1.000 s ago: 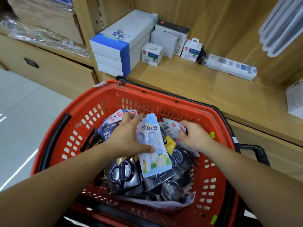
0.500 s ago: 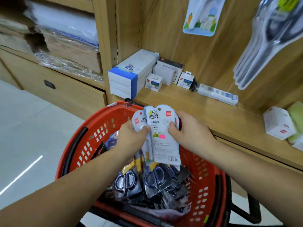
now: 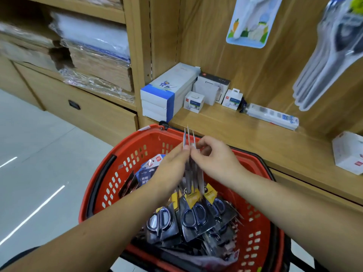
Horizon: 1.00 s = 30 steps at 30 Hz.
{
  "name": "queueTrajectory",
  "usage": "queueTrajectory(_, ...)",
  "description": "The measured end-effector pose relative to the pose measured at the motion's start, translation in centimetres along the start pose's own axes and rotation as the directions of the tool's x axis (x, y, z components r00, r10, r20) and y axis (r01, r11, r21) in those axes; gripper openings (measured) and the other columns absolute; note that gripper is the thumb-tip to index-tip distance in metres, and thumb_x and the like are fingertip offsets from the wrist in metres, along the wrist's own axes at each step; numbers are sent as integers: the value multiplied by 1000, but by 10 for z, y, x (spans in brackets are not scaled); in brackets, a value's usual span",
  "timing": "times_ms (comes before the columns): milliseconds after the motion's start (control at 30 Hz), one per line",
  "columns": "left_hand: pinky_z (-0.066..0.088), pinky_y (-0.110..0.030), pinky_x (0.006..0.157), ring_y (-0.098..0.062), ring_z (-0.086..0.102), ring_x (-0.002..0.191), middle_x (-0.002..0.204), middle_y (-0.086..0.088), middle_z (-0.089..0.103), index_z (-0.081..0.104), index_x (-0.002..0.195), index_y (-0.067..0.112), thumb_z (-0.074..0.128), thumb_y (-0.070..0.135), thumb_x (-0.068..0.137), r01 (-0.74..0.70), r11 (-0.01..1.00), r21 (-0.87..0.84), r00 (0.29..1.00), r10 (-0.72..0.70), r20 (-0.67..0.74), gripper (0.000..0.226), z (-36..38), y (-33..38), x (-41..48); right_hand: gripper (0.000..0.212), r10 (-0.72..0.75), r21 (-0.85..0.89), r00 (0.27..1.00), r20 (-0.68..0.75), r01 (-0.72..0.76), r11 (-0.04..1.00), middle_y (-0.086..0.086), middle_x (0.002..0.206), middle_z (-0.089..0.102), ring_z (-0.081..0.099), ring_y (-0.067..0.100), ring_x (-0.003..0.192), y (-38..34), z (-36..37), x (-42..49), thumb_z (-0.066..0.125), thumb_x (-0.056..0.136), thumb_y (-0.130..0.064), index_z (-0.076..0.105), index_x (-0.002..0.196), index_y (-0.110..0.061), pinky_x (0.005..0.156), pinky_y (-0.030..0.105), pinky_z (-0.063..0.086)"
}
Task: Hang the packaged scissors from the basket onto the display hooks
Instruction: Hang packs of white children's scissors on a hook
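Note:
Above the red basket (image 3: 110, 185) I hold a small stack of scissors packs (image 3: 189, 140), turned edge-on toward the camera. My left hand (image 3: 170, 171) presses the stack from the left, and my right hand (image 3: 214, 161) pinches its top from the right. Several more packaged scissors (image 3: 193, 214) with dark handles and yellow labels lie in the basket below. On the wooden back wall a light blue scissors pack (image 3: 249, 22) hangs at the top, and a fan of clear packs (image 3: 330, 55) hangs at the upper right. The hooks themselves are out of view.
A wooden shelf (image 3: 245, 130) runs just behind the basket and carries blue-and-white boxes (image 3: 167, 93), small white boxes (image 3: 193, 102) and a long package (image 3: 273, 116). Another white box (image 3: 347, 152) sits at the right. Wrapped paper stacks (image 3: 94, 55) fill the left shelves.
The packs were lifted out of the basket with both hands and turned from face-on to edge-on. The view tilted up, showing more of the wall with hanging packs.

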<state>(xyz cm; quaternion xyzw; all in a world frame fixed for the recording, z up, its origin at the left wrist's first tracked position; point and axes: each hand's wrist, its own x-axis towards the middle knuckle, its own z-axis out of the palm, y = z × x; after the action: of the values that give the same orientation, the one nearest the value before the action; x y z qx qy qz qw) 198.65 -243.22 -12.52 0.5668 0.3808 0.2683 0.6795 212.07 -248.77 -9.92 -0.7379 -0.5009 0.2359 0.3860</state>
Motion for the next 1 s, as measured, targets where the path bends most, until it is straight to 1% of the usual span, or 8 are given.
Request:
queueTrajectory(100,48,-52,112,-19,68,123,124,7,76,72,124,41,53,58,101,-5,999,-39,997,8,72,35,-10,2,7,19,75,146,995,70,-84,986,-9,94,62,60,0,75,0,-6,5,65,99,-41,78,93,-29,71,23,48)
queueTrajectory(200,53,-52,108,-23,73,115,119,-1,78,70,128,24,70,26,100,-93,995,-40,993,96,69,28,-17,2,12,16,138,238,985,102,-159,958,-5,120,56,67,13,99,0,-13,11,69,98,-20,79,99,-32,88,37,62)
queueTrajectory(300,54,-53,106,-26,74,113,119,-6,78,67,129,15,71,15,100,-136,991,-16,986,137,98,30,-19,6,14,20,115,187,987,113,-135,973,-4,105,67,66,13,83,0,-22,13,74,97,-18,77,112,-32,78,22,59)
queueTrajectory(467,57,-49,103,-29,73,115,124,-10,76,63,134,10,65,7,100,-156,981,-120,983,166,82,34,-22,32,16,78,162,283,987,-25,-148,948,-8,127,66,69,7,102,-5,-44,22,94,71,-49,58,139,-38,79,27,61)
queueTrajectory(567,57,-51,102,-34,72,116,126,-14,75,64,134,8,69,7,96,-193,965,-179,975,209,77,38,-22,49,14,57,183,502,980,83,-199,841,-6,109,80,79,11,91,-16,-50,16,86,85,-38,62,136,-30,70,26,63)
queueTrajectory(700,50,-55,108,-38,68,122,131,-16,72,61,137,10,71,6,95,-207,953,-220,971,228,76,43,-13,63,12,48,196,645,980,-36,-127,754,4,107,80,80,17,86,-28,-59,18,86,87,-27,63,129,-25,64,29,63)
queueTrajectory(833,52,-56,104,-42,67,123,131,-18,71,58,139,7,71,-4,94,-233,946,-223,966,252,60,48,4,80,6,23,167,700,976,-141,-22,713,1,104,82,79,23,97,-39,-78,23,79,95,-24,70,115,-19,88,47,64)
queueTrajectory(1000,58,-49,97,-35,73,114,124,-15,75,64,131,8,65,-4,97,-279,938,-205,960,267,-87,37,18,116,-2,15,183,715,936,-301,95,692,-3,103,78,74,16,92,-50,-105,21,75,98,-23,66,110,-22,77,31,59)
